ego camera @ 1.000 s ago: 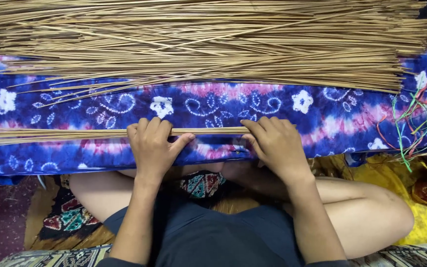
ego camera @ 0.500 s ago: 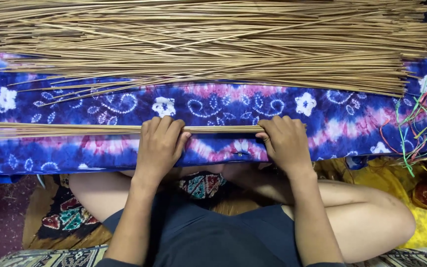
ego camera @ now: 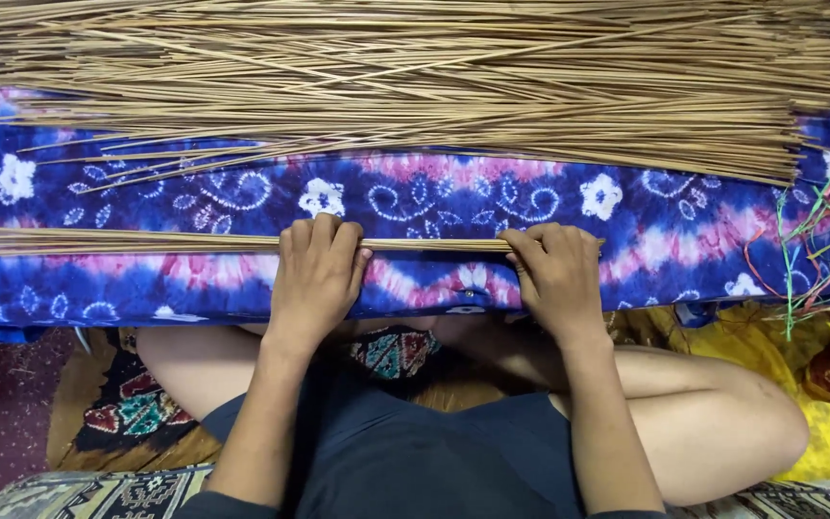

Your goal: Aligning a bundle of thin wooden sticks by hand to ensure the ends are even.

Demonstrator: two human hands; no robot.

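Note:
A thin bundle of long tan sticks [ego camera: 108, 240] lies left to right across a blue, pink and white patterned cloth [ego camera: 434, 207]. My left hand [ego camera: 317, 274] rests palm down on the bundle near its middle, fingers curled over it. My right hand [ego camera: 557, 274] presses on the bundle's right end, fingers bent onto the sticks. A short stretch of sticks [ego camera: 434, 246] shows between both hands.
A large heap of loose tan sticks [ego camera: 415, 82] covers the far half of the cloth. Coloured strings [ego camera: 818, 240], green, red and orange, lie at the right. A yellow cloth [ego camera: 818, 423] is at the lower right and patterned mats [ego camera: 69, 413] at the lower left, around my crossed legs.
My right hand has slid to the right along the bundle, widening the gap between both hands. The left hand has stayed almost in place.

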